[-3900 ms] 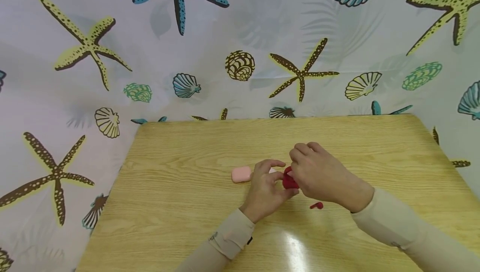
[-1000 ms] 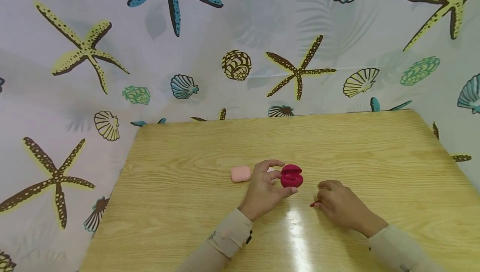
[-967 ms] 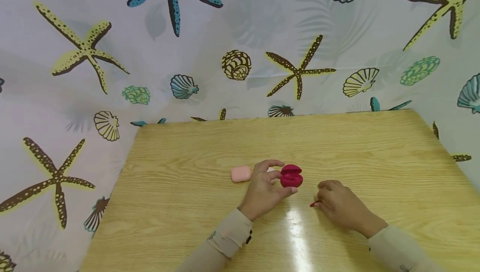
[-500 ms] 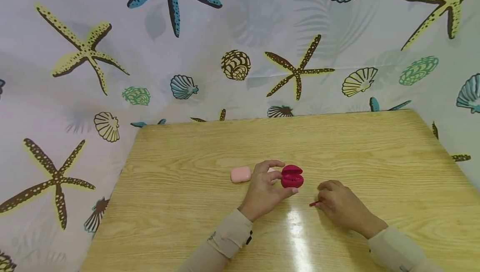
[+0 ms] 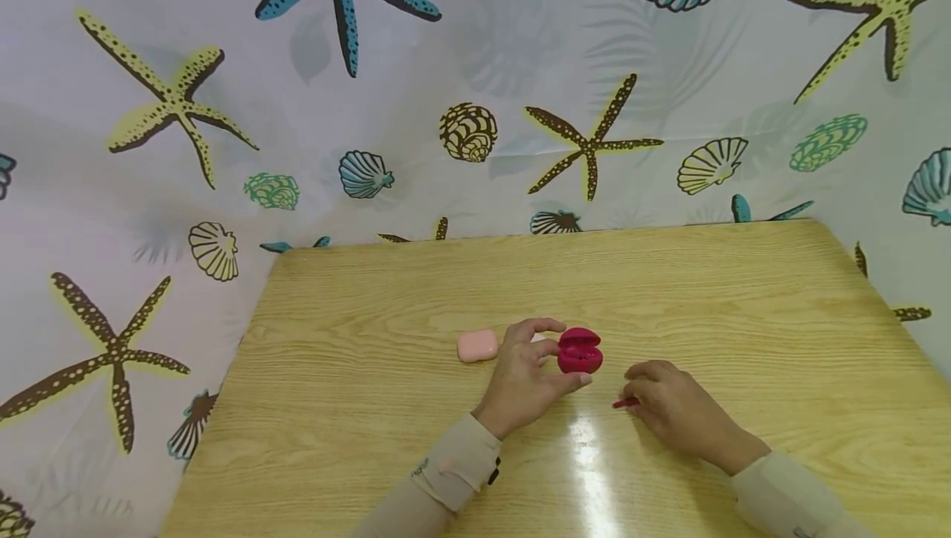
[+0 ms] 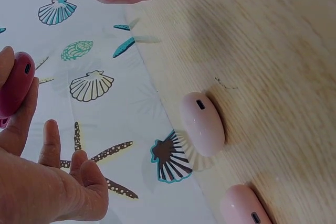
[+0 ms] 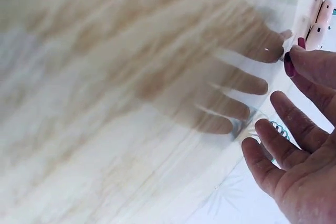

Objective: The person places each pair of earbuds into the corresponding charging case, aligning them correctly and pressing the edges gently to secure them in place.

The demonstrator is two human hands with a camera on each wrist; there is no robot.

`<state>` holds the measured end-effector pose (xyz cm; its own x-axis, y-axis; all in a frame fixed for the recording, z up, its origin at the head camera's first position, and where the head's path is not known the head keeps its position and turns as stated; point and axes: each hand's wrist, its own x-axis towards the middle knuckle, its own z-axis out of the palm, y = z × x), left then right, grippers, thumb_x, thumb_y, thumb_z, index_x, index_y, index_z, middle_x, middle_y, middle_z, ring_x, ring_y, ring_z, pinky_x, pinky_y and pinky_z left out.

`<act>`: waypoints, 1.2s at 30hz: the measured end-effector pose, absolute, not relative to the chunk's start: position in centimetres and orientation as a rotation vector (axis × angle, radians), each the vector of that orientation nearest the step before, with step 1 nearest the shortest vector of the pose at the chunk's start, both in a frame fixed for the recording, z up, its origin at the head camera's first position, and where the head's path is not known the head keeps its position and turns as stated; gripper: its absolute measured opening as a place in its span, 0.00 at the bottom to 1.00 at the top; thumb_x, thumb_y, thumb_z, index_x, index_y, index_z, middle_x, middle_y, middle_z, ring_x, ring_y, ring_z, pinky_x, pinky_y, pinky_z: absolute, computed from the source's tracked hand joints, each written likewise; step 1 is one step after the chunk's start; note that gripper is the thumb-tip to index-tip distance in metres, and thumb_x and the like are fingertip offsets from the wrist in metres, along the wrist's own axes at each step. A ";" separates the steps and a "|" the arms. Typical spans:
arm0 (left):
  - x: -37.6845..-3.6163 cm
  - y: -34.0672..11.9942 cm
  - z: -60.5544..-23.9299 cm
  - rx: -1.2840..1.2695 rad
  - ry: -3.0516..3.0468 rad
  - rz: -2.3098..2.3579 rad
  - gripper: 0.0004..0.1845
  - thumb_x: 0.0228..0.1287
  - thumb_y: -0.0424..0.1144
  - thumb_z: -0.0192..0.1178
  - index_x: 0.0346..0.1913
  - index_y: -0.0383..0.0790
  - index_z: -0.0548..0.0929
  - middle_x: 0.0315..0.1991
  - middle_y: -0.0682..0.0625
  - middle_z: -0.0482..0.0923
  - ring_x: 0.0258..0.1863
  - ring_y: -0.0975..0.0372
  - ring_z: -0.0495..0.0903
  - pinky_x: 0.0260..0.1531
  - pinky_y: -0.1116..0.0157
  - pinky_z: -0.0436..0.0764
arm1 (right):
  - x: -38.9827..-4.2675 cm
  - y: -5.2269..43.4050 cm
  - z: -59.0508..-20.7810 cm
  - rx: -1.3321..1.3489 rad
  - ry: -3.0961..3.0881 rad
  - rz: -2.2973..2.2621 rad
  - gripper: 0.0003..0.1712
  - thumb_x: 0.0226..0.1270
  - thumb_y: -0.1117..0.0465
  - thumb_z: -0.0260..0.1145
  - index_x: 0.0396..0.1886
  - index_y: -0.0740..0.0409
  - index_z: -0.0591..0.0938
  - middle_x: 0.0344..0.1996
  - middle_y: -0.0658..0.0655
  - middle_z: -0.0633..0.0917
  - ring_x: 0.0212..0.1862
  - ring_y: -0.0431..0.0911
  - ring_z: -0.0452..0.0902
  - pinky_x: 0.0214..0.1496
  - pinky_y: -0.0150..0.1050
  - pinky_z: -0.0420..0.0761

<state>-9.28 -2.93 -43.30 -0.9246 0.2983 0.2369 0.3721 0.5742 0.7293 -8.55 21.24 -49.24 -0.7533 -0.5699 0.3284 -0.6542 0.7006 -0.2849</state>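
My left hand [image 5: 546,356] grips an open red earbud case [image 5: 580,351] near the middle of the wooden table [image 5: 357,406]. Its thumb is below the case and its fingers are behind it. In the left wrist view the red case [image 6: 16,83] sits between thumb and fingers. My right hand [image 5: 634,398] rests on the table to the right and pinches a small red earbud [image 5: 622,403] at its fingertips. The right wrist view shows the dark red earbud [image 7: 288,65] at the fingertip, with the other fingers spread.
A pink earbud case [image 5: 477,346] lies just left of my left hand. The left wrist view shows two pink cases [image 6: 202,124] [image 6: 242,206] side by side. A curtain [image 5: 475,84] printed with starfish and shells hangs behind the table's far edge.
My right hand left the red case and came down to the loose red earbud on the table. Over the last second it edged slightly left. My left hand kept its hold.
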 end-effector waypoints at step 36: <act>-9.6 -2.5 -43.1 -0.600 -2.654 -1.384 0.12 0.49 0.44 0.74 0.34 0.40 0.89 0.55 0.52 0.76 0.61 0.56 0.68 0.63 0.53 0.66 | -10.3 16.9 -35.3 1.267 -2.265 -0.066 0.21 0.34 0.67 0.81 0.33 0.59 0.84 0.47 0.58 0.83 0.55 0.56 0.77 0.50 0.48 0.78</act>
<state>-9.59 -2.54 -43.15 -0.9189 0.3009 0.2550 0.3813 0.5129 0.7691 -10.27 16.86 -35.28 -0.4131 -0.8030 0.4296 -0.7768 0.5569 0.2940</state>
